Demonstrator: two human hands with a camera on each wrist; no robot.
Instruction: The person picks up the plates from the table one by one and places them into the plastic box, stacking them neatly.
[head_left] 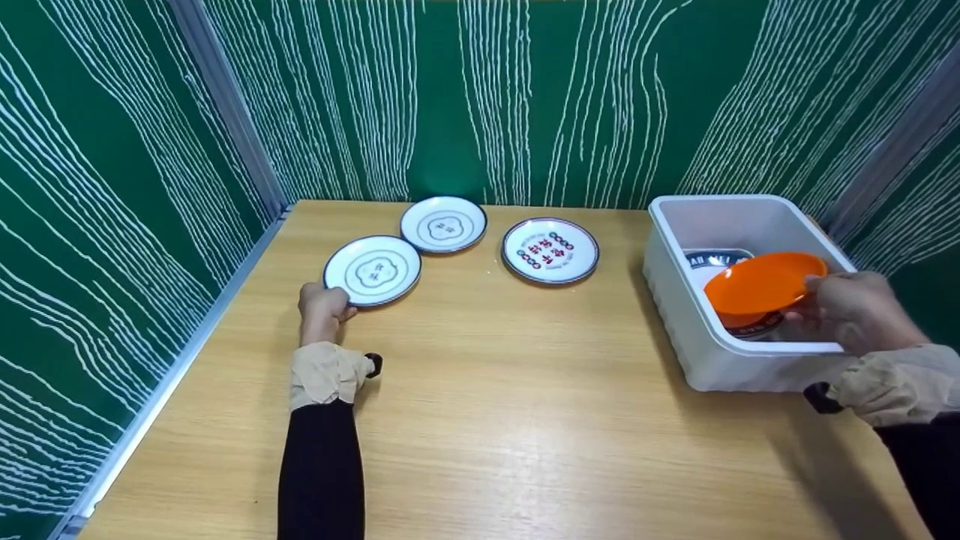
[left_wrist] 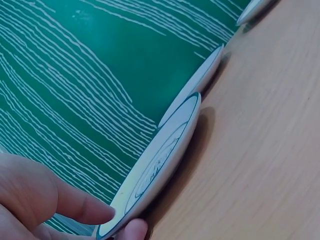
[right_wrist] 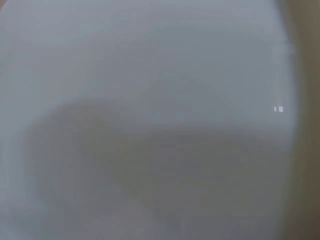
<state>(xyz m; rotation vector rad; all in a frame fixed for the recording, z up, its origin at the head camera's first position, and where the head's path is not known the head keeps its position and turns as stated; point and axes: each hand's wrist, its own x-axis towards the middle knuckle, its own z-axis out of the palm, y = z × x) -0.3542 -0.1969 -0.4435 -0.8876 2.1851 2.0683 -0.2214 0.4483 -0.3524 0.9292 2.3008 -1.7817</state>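
Observation:
In the head view, my left hand (head_left: 322, 306) pinches the near-left rim of a white plate (head_left: 373, 271) with a dark blue edge. The left wrist view shows the thumb over that plate (left_wrist: 157, 165) and a fingertip at its underside, with a shadow below the rim. My right hand (head_left: 862, 307) grips an orange plate (head_left: 765, 283) by its right edge, tilted within the opening of a white plastic bin (head_left: 667, 300). Under the orange plate, a white plate with dark lettering (head_left: 716, 259) shows partly inside the bin. Only a blurred pale surface fills the right wrist view.
Just behind the left-hand plate sits a similar white plate (head_left: 443, 225). Another white plate with red characters (head_left: 550, 251) lies at the table's back middle. Green panels with white wavy lines (head_left: 495, 97) stand behind and beside the wooden table (head_left: 510, 420).

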